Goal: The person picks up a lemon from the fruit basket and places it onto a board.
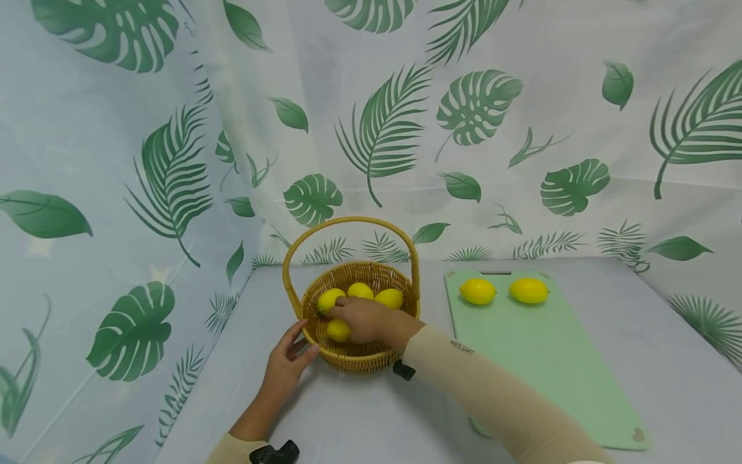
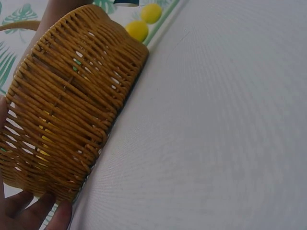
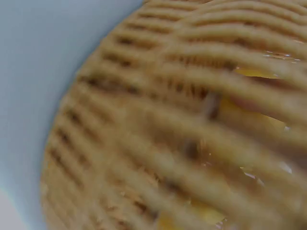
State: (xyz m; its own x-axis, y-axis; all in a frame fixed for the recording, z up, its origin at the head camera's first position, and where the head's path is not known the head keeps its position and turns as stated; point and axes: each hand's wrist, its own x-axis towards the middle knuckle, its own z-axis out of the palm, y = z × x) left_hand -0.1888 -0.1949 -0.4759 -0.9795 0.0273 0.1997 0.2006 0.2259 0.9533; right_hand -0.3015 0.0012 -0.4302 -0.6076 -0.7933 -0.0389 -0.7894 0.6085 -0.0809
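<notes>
A round wicker basket (image 1: 362, 364) with a tall arched handle stands on the table and holds several yellow lemons (image 1: 361, 290). At its near left side, my left hand (image 1: 285, 361) grips the rim and wall. The left wrist view shows those fingers (image 2: 33, 211) against the woven side. My right hand (image 1: 368, 319) reaches down inside the basket, its fingers bent among the lemons. One lemon (image 1: 338, 330) lies right beside these fingers, but I cannot tell if they hold it. Blurred weave (image 3: 144, 110) covers most of the right wrist view, hiding that hand's fingertips.
To the right lies a pale green cutting board (image 1: 539, 361), with the right forearm crossing above its near left part. Two lemons, one left (image 1: 478, 292) and one right (image 1: 529, 290), rest at its far end. Leaf-patterned cloth (image 1: 400, 142) hangs behind and at the sides.
</notes>
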